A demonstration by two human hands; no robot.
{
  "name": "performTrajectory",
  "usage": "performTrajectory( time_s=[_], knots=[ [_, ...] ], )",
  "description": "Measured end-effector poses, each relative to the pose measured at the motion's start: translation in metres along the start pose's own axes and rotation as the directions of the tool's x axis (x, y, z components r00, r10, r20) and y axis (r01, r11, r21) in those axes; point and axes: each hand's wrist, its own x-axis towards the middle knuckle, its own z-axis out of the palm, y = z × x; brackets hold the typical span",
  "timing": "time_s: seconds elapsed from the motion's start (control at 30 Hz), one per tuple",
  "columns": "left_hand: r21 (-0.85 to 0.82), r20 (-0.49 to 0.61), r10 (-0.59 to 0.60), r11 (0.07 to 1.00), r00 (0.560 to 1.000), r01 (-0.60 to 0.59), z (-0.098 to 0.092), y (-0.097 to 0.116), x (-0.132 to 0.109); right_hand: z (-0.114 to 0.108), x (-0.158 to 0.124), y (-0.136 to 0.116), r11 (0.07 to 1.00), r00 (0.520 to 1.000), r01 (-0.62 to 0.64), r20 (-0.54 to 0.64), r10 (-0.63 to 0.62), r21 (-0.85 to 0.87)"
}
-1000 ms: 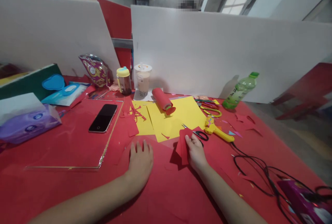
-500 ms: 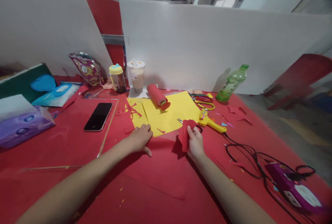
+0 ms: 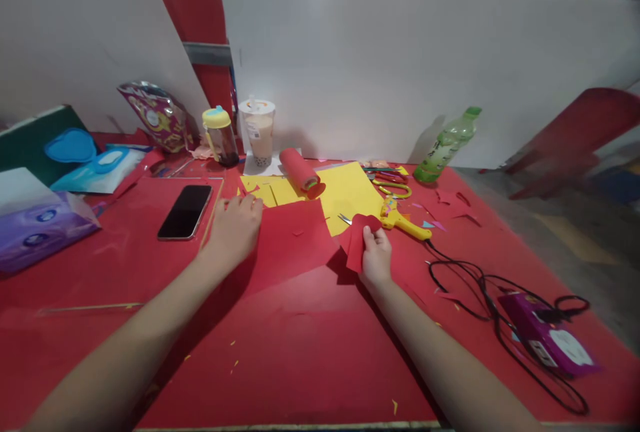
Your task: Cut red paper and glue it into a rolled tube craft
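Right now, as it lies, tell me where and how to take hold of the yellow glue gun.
Best grip the middle of the handle, probably from the near right: it juts out rightward, away from the red paper in your right hand. Keep your fingers ahead of the black cable, which leaves the handle's end.

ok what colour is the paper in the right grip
The paper is red, best seen in the head view.

Small red paper, upright in the right fingers, larger red sheet, left edge at the left fingers.
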Motion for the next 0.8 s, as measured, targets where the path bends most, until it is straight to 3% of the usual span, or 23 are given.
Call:
performTrajectory(
  time_s=[0.07, 0.1, 0.13, 0.17, 0.23, 0.33, 0.4, 0.47, 0.6, 0.63, 0.7, 0.73, 0.8],
  knots=[
    [-0.013, -0.054, 0.007, 1.000, 0.999, -0.008, -0.002, 0.019, -0.017, 0.000, 0.000, 0.000, 1.000, 1.000, -0.004, -0.008, 0.004, -0.003],
    [-0.072, -0.014, 0.086, 0.994, 0.996, -0.086, -0.002, 0.031, -0.028, 0.000, 0.000, 0.000, 1.000, 1.000, -0.005, -0.011, 0.005, -0.004],
    [-0.177, 0.072, 0.258, 0.954, 0.963, -0.242, -0.001, 0.045, -0.040, 0.001, 0.000, 0.000, 1.000, 1.000, -0.006, -0.013, 0.006, -0.004],
    [-0.290, 0.137, 0.419, 0.884, 0.898, -0.368, 0.002, 0.060, -0.051, 0.001, 0.000, 0.000, 1.000, 1.000, -0.006, -0.014, 0.006, -0.004],
    [-0.399, 0.192, 0.557, 0.797, 0.808, -0.454, 0.008, 0.089, -0.071, 0.002, -0.001, -0.001, 1.000, 1.000, -0.005, -0.013, 0.005, -0.002],
    [-0.417, 0.356, 0.553, 0.816, 0.754, -0.401, 0.019, 0.121, -0.081, 0.003, -0.002, -0.002, 1.000, 1.000, -0.005, -0.011, 0.005, 0.002],
    [-0.446, 0.444, 0.534, 0.828, 0.719, -0.340, 0.022, 0.131, -0.079, 0.003, -0.003, -0.002, 1.000, 1.000, -0.006, -0.008, 0.006, 0.004],
    [-0.467, 0.465, 0.534, 0.826, 0.706, -0.316, 0.023, 0.134, -0.077, 0.002, -0.003, -0.001, 1.000, 1.000, -0.008, -0.003, 0.008, 0.005],
    [-0.503, 0.301, 0.644, 0.734, 0.703, -0.457, 0.027, 0.126, -0.083, 0.000, -0.001, 0.001, 1.000, 1.000, -0.021, 0.010, 0.021, 0.008],
    [-0.521, 0.228, 0.695, 0.679, 0.682, -0.517, 0.029, 0.123, -0.087, 0.000, -0.001, 0.002, 1.000, 1.000, -0.025, 0.013, 0.025, 0.008],
    [-0.572, 0.121, 0.802, 0.538, 0.585, -0.619, 0.035, 0.118, -0.092, 0.000, -0.001, 0.002, 0.999, 0.999, -0.032, 0.018, 0.032, 0.008],
    [-0.581, 0.096, 0.823, 0.503, 0.560, -0.640, 0.039, 0.117, -0.094, 0.000, -0.001, 0.002, 0.999, 0.999, -0.036, 0.018, 0.036, 0.008],
    [-0.582, 0.076, 0.828, 0.489, 0.555, -0.650, 0.049, 0.117, -0.098, 0.001, -0.001, 0.002, 0.999, 0.999, -0.042, 0.015, 0.042, 0.008]
  ],
)
